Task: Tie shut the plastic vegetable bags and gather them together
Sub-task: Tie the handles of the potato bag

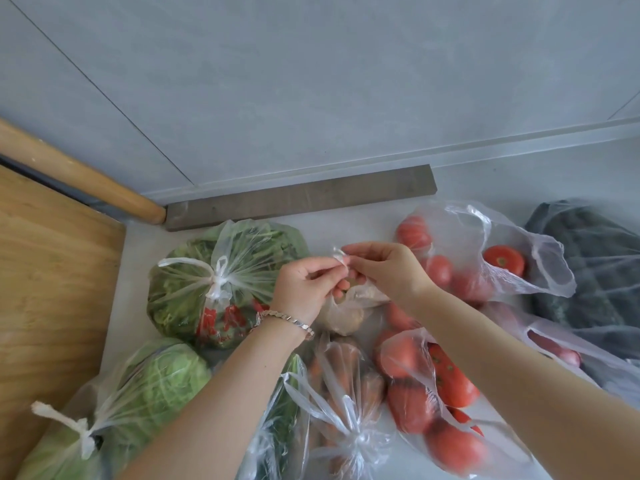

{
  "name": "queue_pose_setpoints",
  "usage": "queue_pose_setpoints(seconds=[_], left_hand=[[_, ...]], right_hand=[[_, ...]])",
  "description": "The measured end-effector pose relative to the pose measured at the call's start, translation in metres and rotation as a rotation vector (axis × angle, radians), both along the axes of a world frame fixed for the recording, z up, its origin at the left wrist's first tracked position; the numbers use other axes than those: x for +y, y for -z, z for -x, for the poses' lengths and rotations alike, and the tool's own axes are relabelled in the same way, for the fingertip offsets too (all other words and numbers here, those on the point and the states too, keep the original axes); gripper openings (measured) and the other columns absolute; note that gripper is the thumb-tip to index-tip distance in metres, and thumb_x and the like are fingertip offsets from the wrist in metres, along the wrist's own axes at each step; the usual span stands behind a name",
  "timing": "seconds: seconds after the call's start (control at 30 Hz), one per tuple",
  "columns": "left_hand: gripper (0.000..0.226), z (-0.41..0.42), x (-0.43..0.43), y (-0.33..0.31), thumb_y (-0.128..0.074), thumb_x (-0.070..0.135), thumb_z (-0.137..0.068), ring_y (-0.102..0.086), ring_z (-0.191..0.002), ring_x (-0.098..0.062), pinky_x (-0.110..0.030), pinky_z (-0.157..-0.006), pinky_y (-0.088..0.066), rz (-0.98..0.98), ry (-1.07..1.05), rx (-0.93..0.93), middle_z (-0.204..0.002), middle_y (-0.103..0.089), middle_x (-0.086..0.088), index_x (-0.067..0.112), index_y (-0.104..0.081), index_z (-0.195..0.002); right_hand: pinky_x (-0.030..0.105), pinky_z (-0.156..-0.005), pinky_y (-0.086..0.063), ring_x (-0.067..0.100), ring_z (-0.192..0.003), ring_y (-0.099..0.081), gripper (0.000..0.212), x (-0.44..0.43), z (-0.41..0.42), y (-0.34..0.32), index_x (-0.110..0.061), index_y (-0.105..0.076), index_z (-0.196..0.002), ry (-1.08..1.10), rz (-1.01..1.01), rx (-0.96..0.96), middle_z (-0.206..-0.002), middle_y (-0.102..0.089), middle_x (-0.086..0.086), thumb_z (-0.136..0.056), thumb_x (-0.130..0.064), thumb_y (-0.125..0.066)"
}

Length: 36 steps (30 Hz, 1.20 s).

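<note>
My left hand (304, 289) and my right hand (384, 271) pinch the twisted handles (341, 258) of a small clear bag with a pale brown root vegetable (341, 317), held just above the floor. A knotted bag of leafy greens (207, 282) lies to the left. Nearer me on the left lies a knotted cabbage bag (145, 393). A tied bag of carrots (346, 386) lies below my hands, beside a bag of dark green vegetables (280, 424). Two untied bags of tomatoes lie to the right, one far (485, 258) and one near (433, 393).
A dark green bag (595, 268) lies at the far right, with a bag of red onions (561, 351) in front of it. A wooden board (45, 271) covers the left floor. A grey strip (301, 195) lies along the grey wall (311, 81).
</note>
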<state>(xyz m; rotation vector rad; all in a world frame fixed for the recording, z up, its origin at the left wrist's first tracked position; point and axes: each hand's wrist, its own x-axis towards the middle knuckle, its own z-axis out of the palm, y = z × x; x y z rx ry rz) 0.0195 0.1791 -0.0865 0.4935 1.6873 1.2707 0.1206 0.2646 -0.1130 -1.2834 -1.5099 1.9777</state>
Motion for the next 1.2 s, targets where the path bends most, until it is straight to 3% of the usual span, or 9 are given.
queue_pose_setpoints(seconds=[0.2,0.3,0.47,0.63,0.7,0.83,1.0,1.1,1.2], left_hand=[[0.031,0.005,0.008,0.011,-0.065,-0.011,-0.074,-0.06,-0.043,-0.017,-0.027,-0.053,-0.055,0.17,-0.083,-0.203,-0.052,-0.065,-0.008,0.01,-0.044,-0.081],[0.03,0.005,0.01,0.011,-0.065,-0.012,-0.074,-0.063,-0.044,-0.014,-0.024,-0.051,-0.057,0.172,-0.048,-0.22,-0.062,-0.065,-0.01,0.009,-0.052,-0.091],[0.013,-0.001,0.007,0.01,-0.068,-0.006,-0.074,-0.063,-0.042,-0.013,-0.022,-0.043,-0.051,0.125,0.034,-0.073,-0.046,-0.066,-0.002,-0.004,-0.056,-0.069],[0.041,0.002,0.002,0.018,-0.065,0.027,-0.082,-0.043,-0.041,-0.009,-0.023,-0.049,-0.037,0.208,0.265,0.481,-0.045,-0.051,-0.003,0.013,-0.046,-0.049],[0.034,0.0,-0.003,0.019,-0.066,0.032,-0.08,-0.052,-0.053,-0.015,-0.026,-0.059,-0.043,0.186,0.357,0.472,-0.058,-0.059,-0.009,0.018,-0.047,-0.055],[0.028,-0.005,-0.01,0.024,-0.066,0.019,-0.08,-0.054,-0.062,-0.004,-0.012,-0.062,-0.041,0.123,0.33,0.53,-0.064,-0.058,0.003,0.023,-0.044,-0.063],[0.025,0.003,-0.007,0.028,-0.069,0.013,-0.077,-0.062,-0.068,-0.023,-0.027,-0.066,-0.047,0.091,0.16,0.466,-0.066,-0.061,-0.002,0.023,-0.05,-0.063],[0.023,0.005,-0.005,0.03,-0.07,0.012,-0.076,-0.056,-0.057,-0.005,-0.012,-0.06,-0.044,0.089,0.109,0.431,-0.063,-0.061,0.002,0.022,-0.054,-0.063],[0.007,0.004,-0.004,0.031,-0.068,0.011,-0.079,-0.054,-0.06,-0.004,-0.004,-0.056,-0.042,0.1,0.095,0.358,-0.065,-0.06,0.006,0.012,-0.063,-0.074]], right_hand=[[0.013,-0.055,-0.044,0.004,-0.048,-0.051,0.018,-0.01,-0.01,0.008,-0.008,-0.07,-0.08,-0.048,0.05,0.073,-0.05,-0.064,0.0,-0.085,0.002,-0.056],[0.014,-0.061,-0.045,0.009,-0.055,-0.06,0.023,-0.009,-0.014,0.002,-0.006,-0.071,-0.082,-0.131,0.098,0.161,-0.059,-0.067,0.015,-0.084,0.006,-0.051],[0.011,-0.059,-0.046,0.005,-0.054,-0.058,0.017,-0.007,-0.017,-0.002,-0.014,-0.07,-0.071,-0.151,-0.081,0.063,-0.057,-0.067,0.002,-0.085,-0.008,-0.062],[0.033,-0.064,-0.048,0.023,-0.062,-0.058,0.025,-0.001,-0.013,0.025,-0.015,-0.057,-0.068,0.018,0.013,-0.118,-0.069,-0.061,0.008,-0.092,-0.019,-0.051],[0.027,-0.051,-0.044,0.013,-0.048,-0.053,0.024,0.001,-0.01,0.03,-0.017,-0.053,-0.069,0.091,0.021,-0.162,-0.065,-0.057,0.004,-0.093,-0.019,-0.05],[0.009,-0.047,-0.039,0.002,-0.044,-0.047,0.012,-0.003,-0.003,0.028,-0.015,-0.055,-0.075,0.011,-0.288,-0.288,-0.06,-0.053,-0.006,-0.086,-0.016,-0.061],[0.006,-0.063,-0.039,0.007,-0.065,-0.052,0.015,-0.009,-0.009,0.017,-0.004,-0.071,-0.09,-0.331,-0.572,-0.284,-0.085,-0.067,0.007,-0.081,-0.002,-0.059],[0.004,-0.067,-0.042,-0.002,-0.068,-0.058,0.023,-0.01,-0.018,0.013,-0.007,-0.07,-0.099,-0.42,-0.388,-0.209,-0.088,-0.068,0.003,-0.082,0.002,-0.056],[0.024,-0.074,-0.053,0.004,-0.069,-0.065,0.031,-0.008,-0.025,0.014,-0.014,-0.066,-0.092,-0.312,-0.136,0.022,-0.085,-0.071,0.008,-0.079,0.012,-0.058]])
